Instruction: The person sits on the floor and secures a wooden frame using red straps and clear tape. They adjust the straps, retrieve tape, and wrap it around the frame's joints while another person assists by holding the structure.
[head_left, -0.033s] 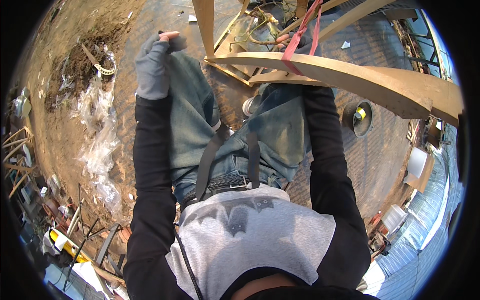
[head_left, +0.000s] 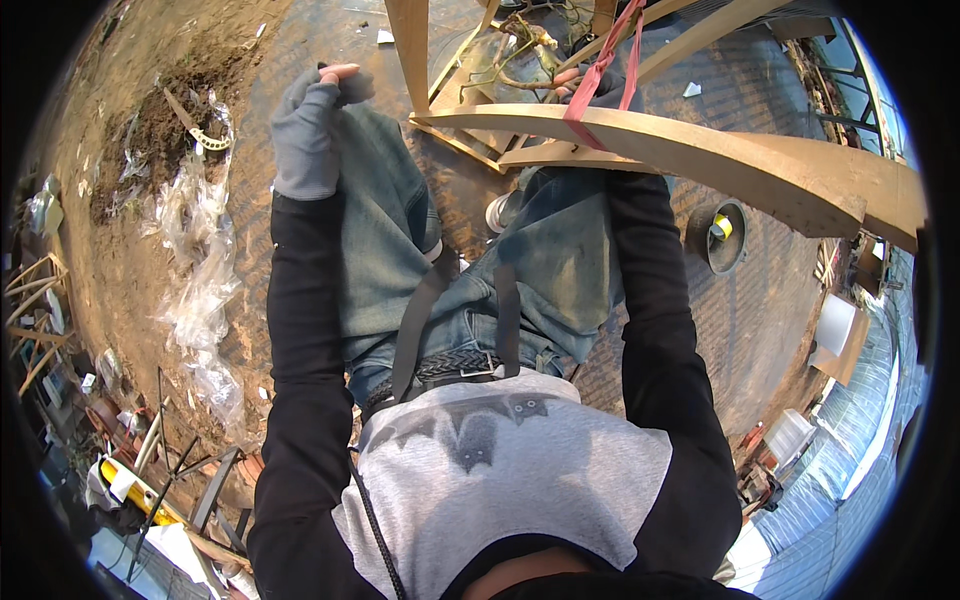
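Above my left knee, my left hand (head_left: 318, 115) is closed in a grey fingerless glove. Its bare fingertips press together, and I cannot make out anything between them. Reaching beneath a curved wooden beam (head_left: 640, 140), my right hand (head_left: 603, 92) closes at the end of a gnarled, forked branch (head_left: 520, 82). The beam and a pink ribbon (head_left: 588, 90) tied around it hide much of that hand. The branch lies among slanting wooden pieces of a frame (head_left: 408, 50) in front of my knees.
A round dark dish (head_left: 717, 240) holding a yellow and white roll stands on the dark ground sheet right of my knee. On the left, a saw (head_left: 185, 112) with a pale handle lies on soil near crumpled clear plastic (head_left: 200, 300). Blue sheeting (head_left: 850, 450) borders the right.
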